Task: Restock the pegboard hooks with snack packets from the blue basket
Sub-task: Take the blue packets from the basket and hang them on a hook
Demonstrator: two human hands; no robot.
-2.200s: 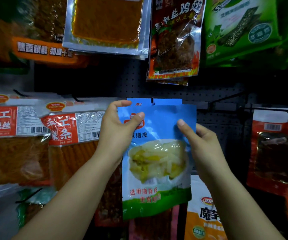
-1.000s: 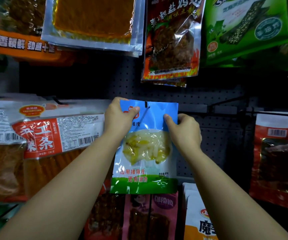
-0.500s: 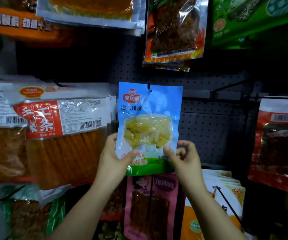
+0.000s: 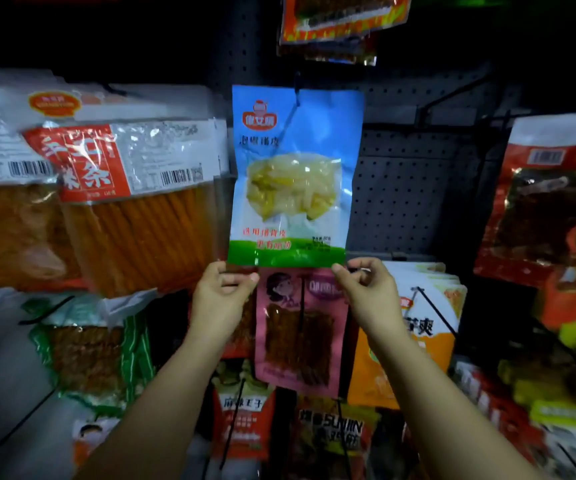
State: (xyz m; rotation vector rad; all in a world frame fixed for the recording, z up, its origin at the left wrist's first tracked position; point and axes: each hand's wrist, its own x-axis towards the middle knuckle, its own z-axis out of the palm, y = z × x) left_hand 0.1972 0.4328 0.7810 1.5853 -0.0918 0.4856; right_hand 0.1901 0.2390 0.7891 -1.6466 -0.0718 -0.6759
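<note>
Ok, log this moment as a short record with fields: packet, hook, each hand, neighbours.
packet: blue plastic snack packet with green bottom band, hanging upright against the dark pegboard
hook: thin black metal hook passes through the packet's top edge
left hand: fingertips at the packet's bottom left corner
right hand: fingertips at the bottom right corner
neighbours: pink snack packet directly below; orange strip packet to its left
</note>
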